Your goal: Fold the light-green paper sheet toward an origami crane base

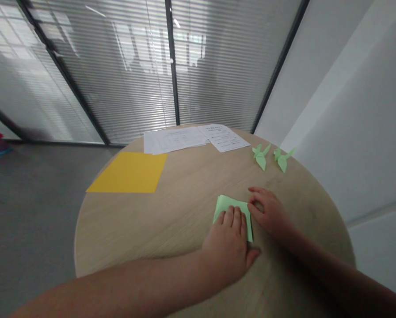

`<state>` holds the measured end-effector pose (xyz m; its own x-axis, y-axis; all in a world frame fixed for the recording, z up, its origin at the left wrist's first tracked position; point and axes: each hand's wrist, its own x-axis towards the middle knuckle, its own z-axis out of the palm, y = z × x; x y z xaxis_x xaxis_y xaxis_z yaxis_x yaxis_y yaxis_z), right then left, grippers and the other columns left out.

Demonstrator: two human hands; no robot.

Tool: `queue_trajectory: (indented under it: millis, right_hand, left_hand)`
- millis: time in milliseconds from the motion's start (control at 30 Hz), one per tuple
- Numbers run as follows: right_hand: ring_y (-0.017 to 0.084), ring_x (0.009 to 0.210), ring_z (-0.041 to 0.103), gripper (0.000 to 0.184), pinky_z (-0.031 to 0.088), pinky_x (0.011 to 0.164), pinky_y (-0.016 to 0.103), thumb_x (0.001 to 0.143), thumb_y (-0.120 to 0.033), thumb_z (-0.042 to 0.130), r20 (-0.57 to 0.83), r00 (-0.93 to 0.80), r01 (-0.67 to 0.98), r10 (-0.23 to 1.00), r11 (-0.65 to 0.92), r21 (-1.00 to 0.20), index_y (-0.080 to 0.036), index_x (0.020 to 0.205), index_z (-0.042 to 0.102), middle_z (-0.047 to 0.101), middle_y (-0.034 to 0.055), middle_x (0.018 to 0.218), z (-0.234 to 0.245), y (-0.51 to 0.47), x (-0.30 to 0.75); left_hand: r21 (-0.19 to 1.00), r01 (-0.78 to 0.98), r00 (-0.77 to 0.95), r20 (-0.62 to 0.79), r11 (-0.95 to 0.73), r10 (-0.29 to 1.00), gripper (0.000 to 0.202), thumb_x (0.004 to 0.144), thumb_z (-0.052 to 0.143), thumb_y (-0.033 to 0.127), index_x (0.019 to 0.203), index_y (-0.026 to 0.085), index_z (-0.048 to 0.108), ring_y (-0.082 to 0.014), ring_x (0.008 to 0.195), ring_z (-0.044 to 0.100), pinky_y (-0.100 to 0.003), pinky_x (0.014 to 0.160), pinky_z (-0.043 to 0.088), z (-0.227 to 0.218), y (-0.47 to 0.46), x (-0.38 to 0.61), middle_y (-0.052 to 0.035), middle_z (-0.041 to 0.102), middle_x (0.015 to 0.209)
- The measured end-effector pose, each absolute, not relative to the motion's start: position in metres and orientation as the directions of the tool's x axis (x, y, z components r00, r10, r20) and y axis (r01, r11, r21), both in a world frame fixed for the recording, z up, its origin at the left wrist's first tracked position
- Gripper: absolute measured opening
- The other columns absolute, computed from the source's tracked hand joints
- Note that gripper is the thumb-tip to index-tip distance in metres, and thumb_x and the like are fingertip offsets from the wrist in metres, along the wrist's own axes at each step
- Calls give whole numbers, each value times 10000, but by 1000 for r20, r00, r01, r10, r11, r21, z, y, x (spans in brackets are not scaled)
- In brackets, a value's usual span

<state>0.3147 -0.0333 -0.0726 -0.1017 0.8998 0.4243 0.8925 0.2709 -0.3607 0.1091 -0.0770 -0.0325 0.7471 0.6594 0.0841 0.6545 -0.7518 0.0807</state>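
Observation:
A light green sheet of paper (224,203), folded into a small square with more than one layer, lies on the round wooden table. My left hand (229,240) rests flat across it, fingers stretched out together and thumb spread to the right, covering much of its middle and lower part. At the paper's upper right corner, my right hand (267,210) has thumb and index finger curled together in a pinch at the edge. Its other fingers stretch out just above.
Two green folded paper cranes (260,157) stand at the table's far right. A yellow sheet (128,174) lies at the left, touching white printed sheets (178,139) along the back edge. Behind the table (125,234) is a glass partition with blinds (131,88); a white wall (360,132) rises at right.

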Motion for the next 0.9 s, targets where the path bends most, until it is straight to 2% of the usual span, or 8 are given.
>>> queue_trajectory:
  millis: [67, 167, 267, 400, 567, 733, 900]
  right_hand:
    - [304, 1180, 619, 86, 450, 1047, 497, 826, -223, 573, 414, -99, 892, 905, 265, -366, -229, 747, 608, 702, 136, 1254, -72, -34, 314]
    - [305, 1189, 618, 98, 452, 1049, 499, 823, -226, 562, 413, -101, 887, 905, 269, -374, -228, 732, 601, 696, 146, 1258, -72, -34, 314]
    - [311, 1193, 623, 109, 453, 1053, 504, 819, -230, 555, 418, -103, 883, 902, 277, -378, -225, 718, 597, 694, 164, 1251, -72, -35, 316]
    - [320, 1232, 603, 99, 441, 1076, 522, 821, -247, 563, 411, -109, 895, 905, 269, -356, -227, 734, 605, 675, 155, 1295, -71, -38, 319]
    - [345, 1287, 575, 132, 442, 1080, 555, 848, -274, 553, 355, -134, 910, 925, 258, -326, -221, 752, 626, 630, 175, 1374, -71, -38, 324]
    - [361, 1332, 552, 111, 441, 1098, 570, 829, -268, 572, 337, -148, 926, 930, 250, -283, -226, 737, 619, 621, 165, 1402, -73, -37, 327]
    - [389, 1374, 524, 113, 454, 1089, 595, 834, -278, 592, 286, -171, 953, 943, 232, -195, -222, 744, 632, 624, 153, 1417, -76, -39, 328]
  left_hand:
    - [47, 645, 757, 88, -762, 647, 773, 1033, 391, 592, 1466, -36, 515, -414, 1398, 489, -523, 1128, 423, -31, -79, 111, -288, 536, 1505]
    - [1, 637, 771, 20, -771, 637, 738, 1027, 398, 606, 1373, -6, 622, -387, 1184, 610, -501, 962, 520, -25, -82, 112, -266, 666, 1330]
    - [-25, 649, 759, -40, -760, 650, 735, 1026, 390, 615, 1358, 12, 645, -376, 1097, 633, -478, 855, 548, -23, -85, 114, -272, 682, 1288]
    - [-25, 677, 735, -33, -736, 677, 808, 1023, 382, 625, 1453, -41, 536, -449, 1272, 568, -536, 973, 505, -28, -89, 115, -335, 580, 1426]
    - [66, 699, 714, -21, -712, 700, 794, 1019, 393, 625, 1507, 3, 473, -470, 1350, 519, -576, 1055, 447, -27, -80, 110, -326, 534, 1481]
    - [84, 684, 729, -42, -725, 683, 764, 1018, 390, 630, 1396, -5, 585, -432, 1307, 518, -556, 1074, 452, -17, -69, 104, -268, 598, 1400]
    - [63, 681, 732, -37, -729, 681, 719, 1019, 397, 627, 1348, 39, 648, -420, 1271, 522, -601, 1086, 446, -18, -69, 104, -239, 609, 1372]
